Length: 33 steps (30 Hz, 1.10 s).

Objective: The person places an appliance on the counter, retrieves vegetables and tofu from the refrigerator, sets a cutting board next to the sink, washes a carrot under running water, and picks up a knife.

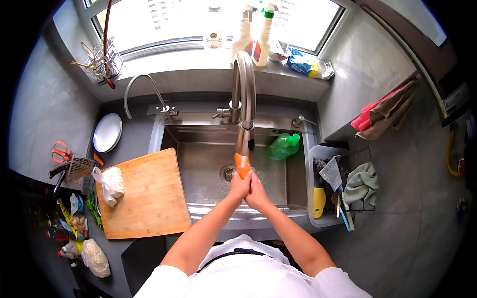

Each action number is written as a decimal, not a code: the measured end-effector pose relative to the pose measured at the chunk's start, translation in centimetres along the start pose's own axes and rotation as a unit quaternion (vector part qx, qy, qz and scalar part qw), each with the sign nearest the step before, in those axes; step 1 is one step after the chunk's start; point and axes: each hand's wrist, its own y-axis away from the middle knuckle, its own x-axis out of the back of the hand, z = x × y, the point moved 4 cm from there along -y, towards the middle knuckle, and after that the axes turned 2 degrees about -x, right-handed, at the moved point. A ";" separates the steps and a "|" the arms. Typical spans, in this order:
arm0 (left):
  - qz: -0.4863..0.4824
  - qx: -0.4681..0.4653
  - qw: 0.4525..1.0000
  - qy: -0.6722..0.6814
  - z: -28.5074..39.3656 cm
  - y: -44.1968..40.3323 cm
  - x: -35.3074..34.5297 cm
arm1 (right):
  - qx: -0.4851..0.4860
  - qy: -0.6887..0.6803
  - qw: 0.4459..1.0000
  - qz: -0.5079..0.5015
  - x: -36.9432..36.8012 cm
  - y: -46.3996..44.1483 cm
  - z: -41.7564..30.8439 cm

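Note:
Both hands are together over the near part of the steel sink (198, 169), below the tall faucet (246, 119). An orange item, which looks like a carrot (242, 165), points up from between them toward the faucet head. My left hand (240, 186) is closed round its lower end, and my right hand (255, 191) is closed against it from the other side. The two hands touch, so their fingertips are partly hidden. Behind the hands shows the round drain (228, 173). A green bottle (284, 146) lies in the sink's back right corner.
Left of the sink lies a wooden cutting board (149, 198) with a white plastic bag (112, 185). White plates (108, 132) stand behind it. A clear bin (318, 154) of cleaning tools is at the right. Spray bottles (243, 39) stand on the windowsill.

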 end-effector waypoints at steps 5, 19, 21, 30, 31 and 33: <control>-0.018 0.070 0.973 0.217 1.2 -1.7 -0.3 | -0.077 -0.192 0.975 -0.083 1.1 1.3 0.4; 0.207 -0.011 0.966 0.155 0.2 -1.6 -4.0 | -0.181 0.148 0.969 -0.079 4.2 -1.2 -2.2; 0.122 0.070 0.959 0.246 0.8 -1.7 -3.3 | -0.164 0.108 0.976 -0.092 3.5 -0.6 -1.0; -0.176 0.055 0.888 0.421 4.0 -3.5 1.3 | -0.390 -0.413 0.737 -0.366 5.9 0.1 -1.2; -0.083 0.080 0.913 0.392 3.7 -3.1 1.3 | -0.292 -0.188 0.881 -0.321 6.2 -1.0 -0.7; 0.045 0.111 0.924 0.363 1.4 -3.6 1.4 | -0.039 0.285 0.945 -0.156 6.0 -2.7 -2.1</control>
